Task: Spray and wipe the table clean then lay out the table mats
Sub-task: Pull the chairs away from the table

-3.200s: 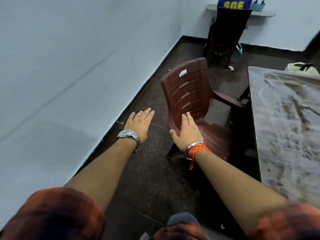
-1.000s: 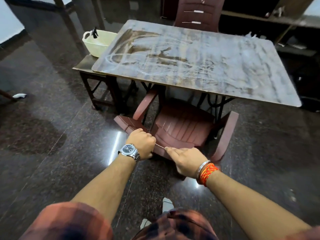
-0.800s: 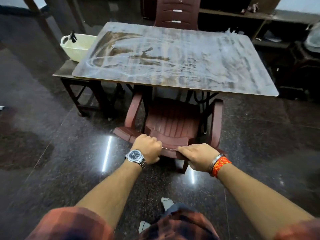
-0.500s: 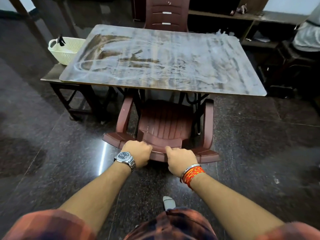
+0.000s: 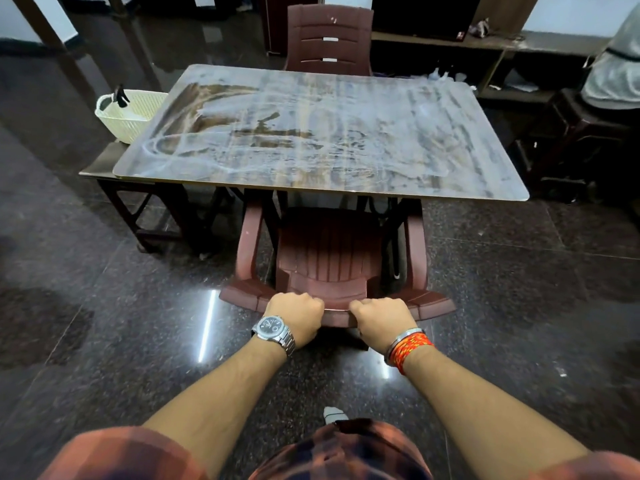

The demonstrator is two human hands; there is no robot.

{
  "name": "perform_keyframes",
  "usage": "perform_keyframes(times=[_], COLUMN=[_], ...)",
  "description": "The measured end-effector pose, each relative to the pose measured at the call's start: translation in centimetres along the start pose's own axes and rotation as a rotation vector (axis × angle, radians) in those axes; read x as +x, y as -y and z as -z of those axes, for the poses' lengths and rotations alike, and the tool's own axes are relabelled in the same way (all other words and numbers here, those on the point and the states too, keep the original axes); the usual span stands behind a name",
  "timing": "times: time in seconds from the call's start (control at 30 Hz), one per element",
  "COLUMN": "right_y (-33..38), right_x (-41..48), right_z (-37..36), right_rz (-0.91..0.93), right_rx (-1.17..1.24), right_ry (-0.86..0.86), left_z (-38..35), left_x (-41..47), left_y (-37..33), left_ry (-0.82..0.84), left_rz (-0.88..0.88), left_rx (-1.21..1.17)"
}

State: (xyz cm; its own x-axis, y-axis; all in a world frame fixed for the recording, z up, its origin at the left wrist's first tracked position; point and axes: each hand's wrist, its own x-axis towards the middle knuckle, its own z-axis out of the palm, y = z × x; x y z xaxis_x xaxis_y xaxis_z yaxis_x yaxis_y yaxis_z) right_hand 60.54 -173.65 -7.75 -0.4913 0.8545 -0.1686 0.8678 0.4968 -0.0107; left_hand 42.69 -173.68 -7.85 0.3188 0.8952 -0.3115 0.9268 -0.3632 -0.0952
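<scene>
Dark polished granite flooring [image 5: 104, 323] is seen throughout the room, with streaks of light reflected on it. At the centre stands the table [image 5: 322, 133], its rectangular top covered in whitish smears and streaks through which brown wood grain shows. A brown plastic chair [image 5: 329, 251] is tucked partly under the near edge of the table, its seat beneath the top and its backrest toward the camera. The top rail of the backrest is gripped by both hands: the left hand [image 5: 298, 318], with a metal watch at the wrist, is closed around it on the left, and the right hand [image 5: 382, 322], with a bangle and red-orange threads, is closed around it on the right. A cream basket [image 5: 130, 114] is set on a low stand by the table's far left corner. A second chair [image 5: 329, 39] is placed at the far side. No table mats can be seen.
</scene>
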Motion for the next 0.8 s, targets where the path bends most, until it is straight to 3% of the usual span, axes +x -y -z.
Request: perform_keyframes(times=[0.27,0.47,0.8], right_y=[-0.7,-1.9,-0.2], right_x=[1.5,2.1,4.8], right_z=[-0.9,-1.1,-1.3], right_rz=[0.006,0.035,0.069], right_rx=[0.019,-0.099,-0.049], right_ry=[-0.066,-0.156,-0.281], left_z=[0.4,0.3,0.5], left_x=[1.1,1.6,2.3], left_y=[1.1,0.9,3.9], left_ry=[-0.024,-0.066,-0.029], left_rz=[-0.048,-0.060,-0.005], left_rx=[0.022,0.011,0.055])
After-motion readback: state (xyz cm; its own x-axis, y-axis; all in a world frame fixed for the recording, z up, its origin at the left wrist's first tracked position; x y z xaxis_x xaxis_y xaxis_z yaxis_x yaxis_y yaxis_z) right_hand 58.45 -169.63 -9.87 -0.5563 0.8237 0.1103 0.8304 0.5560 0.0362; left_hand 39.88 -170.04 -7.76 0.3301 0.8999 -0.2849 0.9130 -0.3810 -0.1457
